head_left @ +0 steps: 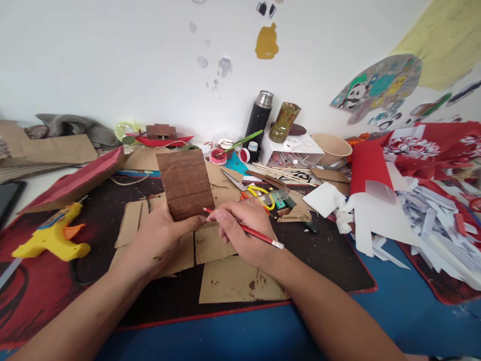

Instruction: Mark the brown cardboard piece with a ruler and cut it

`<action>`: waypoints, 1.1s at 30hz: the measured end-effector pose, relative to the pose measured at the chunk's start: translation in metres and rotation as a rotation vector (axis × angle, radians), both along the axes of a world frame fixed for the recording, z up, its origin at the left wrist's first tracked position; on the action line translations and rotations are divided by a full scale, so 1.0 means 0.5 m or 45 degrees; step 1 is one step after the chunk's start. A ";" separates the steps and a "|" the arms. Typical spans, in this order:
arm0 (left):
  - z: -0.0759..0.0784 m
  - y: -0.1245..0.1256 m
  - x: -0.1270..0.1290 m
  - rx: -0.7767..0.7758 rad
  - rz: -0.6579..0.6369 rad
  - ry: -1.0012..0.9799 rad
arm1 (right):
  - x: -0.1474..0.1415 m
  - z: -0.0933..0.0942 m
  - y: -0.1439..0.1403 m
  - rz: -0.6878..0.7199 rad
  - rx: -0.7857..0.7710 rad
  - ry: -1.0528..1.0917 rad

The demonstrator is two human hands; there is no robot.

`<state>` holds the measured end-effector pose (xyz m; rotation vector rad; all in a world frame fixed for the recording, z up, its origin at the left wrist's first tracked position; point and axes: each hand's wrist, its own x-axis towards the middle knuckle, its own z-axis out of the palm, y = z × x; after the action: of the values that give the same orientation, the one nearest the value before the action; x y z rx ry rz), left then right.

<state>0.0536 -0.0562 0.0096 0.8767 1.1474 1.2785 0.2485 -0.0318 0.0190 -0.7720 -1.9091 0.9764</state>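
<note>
Painting step, by the look of it. Your left hand grips the brown-painted cardboard panel by its lower edge, upright above the black mat. Your right hand pinches a red-handled brush, tip at the panel's lower right corner. Next stroke needs the panel steady — yellow glue gun well left of the panel.

Cardboard panel held upright at desk centre in left hand; right hand just right of it, paintbrush tip touching panel's lower right corner. Flat cardboard pieces on mat beneath both hands. Glue gun far left on mat. Scissors behind right hand. Thermos at wall behind scissors, bowl right of it. Paper scraps far right.
</note>
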 end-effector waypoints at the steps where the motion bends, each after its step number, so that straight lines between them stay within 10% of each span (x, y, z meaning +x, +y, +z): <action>1: 0.000 0.000 0.000 0.001 -0.002 0.002 | 0.000 0.000 0.000 0.001 0.004 0.006; 33: 0.010 -0.002 0.005 -0.053 0.006 -0.003 | 0.001 0.005 0.000 -0.029 0.075 -0.049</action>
<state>0.0561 -0.0573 0.0147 0.8415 1.1708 1.2550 0.2489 -0.0320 0.0213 -0.7817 -1.9495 0.8931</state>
